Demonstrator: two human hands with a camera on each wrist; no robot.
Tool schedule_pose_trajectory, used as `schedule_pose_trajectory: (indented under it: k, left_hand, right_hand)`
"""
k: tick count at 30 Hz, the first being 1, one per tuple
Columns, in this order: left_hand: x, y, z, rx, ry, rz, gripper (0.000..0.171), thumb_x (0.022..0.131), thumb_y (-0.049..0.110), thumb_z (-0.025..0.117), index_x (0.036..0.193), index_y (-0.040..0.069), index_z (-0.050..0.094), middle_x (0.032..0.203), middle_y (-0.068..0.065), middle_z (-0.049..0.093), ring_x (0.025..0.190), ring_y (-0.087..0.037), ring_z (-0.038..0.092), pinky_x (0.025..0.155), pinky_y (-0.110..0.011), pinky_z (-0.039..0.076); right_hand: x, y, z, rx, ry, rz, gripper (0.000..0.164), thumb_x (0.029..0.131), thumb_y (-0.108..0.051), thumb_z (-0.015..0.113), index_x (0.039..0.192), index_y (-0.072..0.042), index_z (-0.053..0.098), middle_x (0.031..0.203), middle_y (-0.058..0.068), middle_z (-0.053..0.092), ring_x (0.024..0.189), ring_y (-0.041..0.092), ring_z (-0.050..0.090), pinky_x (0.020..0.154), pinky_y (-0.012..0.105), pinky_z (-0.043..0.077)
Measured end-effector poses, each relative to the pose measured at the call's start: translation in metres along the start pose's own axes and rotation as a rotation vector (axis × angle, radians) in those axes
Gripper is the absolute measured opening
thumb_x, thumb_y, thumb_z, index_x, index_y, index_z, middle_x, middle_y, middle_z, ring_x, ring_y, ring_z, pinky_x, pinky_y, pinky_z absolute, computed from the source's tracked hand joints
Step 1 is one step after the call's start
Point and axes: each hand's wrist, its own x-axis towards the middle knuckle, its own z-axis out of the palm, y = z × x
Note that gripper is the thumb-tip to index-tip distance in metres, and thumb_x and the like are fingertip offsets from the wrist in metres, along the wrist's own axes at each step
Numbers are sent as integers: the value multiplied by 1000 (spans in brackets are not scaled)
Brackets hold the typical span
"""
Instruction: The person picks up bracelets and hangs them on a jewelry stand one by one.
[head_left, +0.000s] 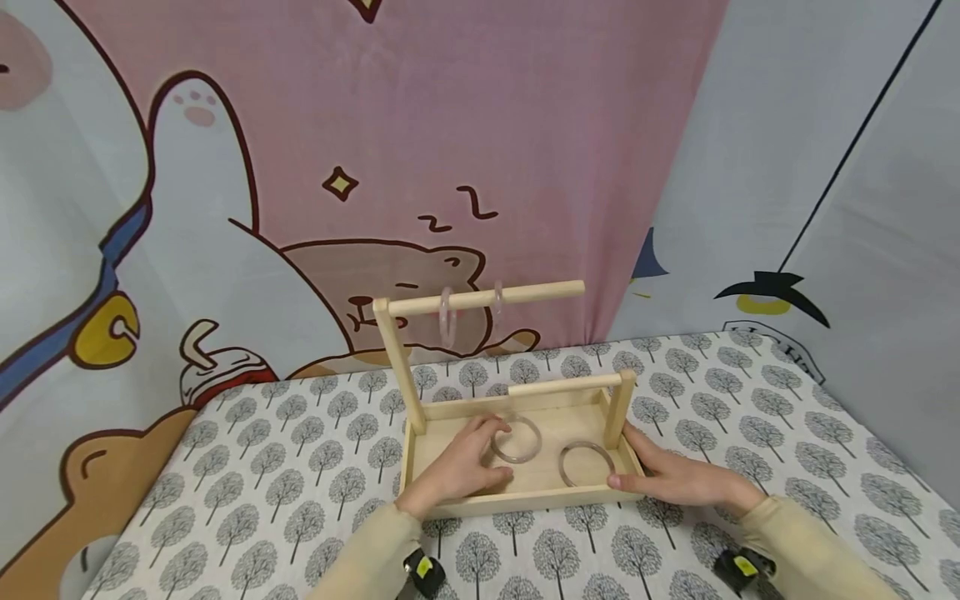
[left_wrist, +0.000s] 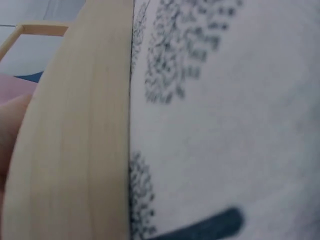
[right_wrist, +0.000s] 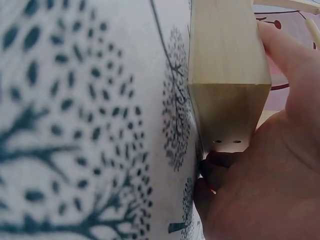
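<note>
A pale wooden stand with a shallow tray base (head_left: 517, 502) sits in front of me. Two translucent bangles lie in the tray: a left bangle (head_left: 538, 435) and a right bangle (head_left: 587, 444). My left hand (head_left: 463, 462) reaches over the front rim, fingertips touching the left bangle's edge and thumb apart from it. With the thumb on the front corner and fingers round the end, my right hand (head_left: 678, 475) grips the tray's right side. The right wrist view shows that hand (right_wrist: 280, 175) around the tray corner (right_wrist: 230, 60); the left wrist view shows mostly the tray wall (left_wrist: 75, 140).
A tall post carries the upper bar (head_left: 540, 292), where pinkish bangles (head_left: 447, 321) hang, another bangle (head_left: 498, 302) further right. A shorter post (head_left: 618, 408) holds the lower bar (head_left: 562, 385). Below is a tree-print tablecloth (head_left: 315, 467); a cartoon curtain (head_left: 525, 125) hangs behind.
</note>
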Motion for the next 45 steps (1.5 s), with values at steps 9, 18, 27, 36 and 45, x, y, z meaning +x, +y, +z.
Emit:
schedule_pose_trajectory:
  k: [9,18,27,36,45]
  left_hand:
    - [6,-3,4,-6,-60,7,84,79,17,79,147,-1,34,153,-23,26,140,-38,23,111,-56,22]
    - [7,4,1,87,-106,-14,86,84,18,75,149,-7,24,154,-23,25,139,-36,27,113,-45,22]
    - [7,5,0,141,-125,-11,77,81,20,78,142,-6,40,135,-16,41,121,-26,45,105,-38,38]
    - [-3,2,-11,147,-175,10,72,76,18,82,137,-1,50,127,-10,45,116,-23,42,101,-35,40]
    - [-10,-1,-19,129,-203,-2,73,75,16,82,138,2,50,128,-7,44,114,-22,40,98,-34,41]
  right_hand:
    - [0,0,0,-2,5,33,93,96,-24,60,153,-6,-12,153,34,-9,136,56,4,100,73,18]
    - [1,2,0,-7,6,37,93,96,-25,60,153,-4,-12,153,35,-11,136,57,3,100,73,17]
    - [0,2,0,-1,2,56,94,96,-25,60,152,-3,-12,152,35,-12,135,57,2,100,73,17]
    - [-2,0,-2,0,1,75,94,96,-25,60,153,-5,-12,152,36,-10,135,58,3,99,74,17]
    - [-2,1,-2,4,-6,78,94,97,-25,59,152,-4,-13,152,35,-13,135,57,-1,99,74,16]
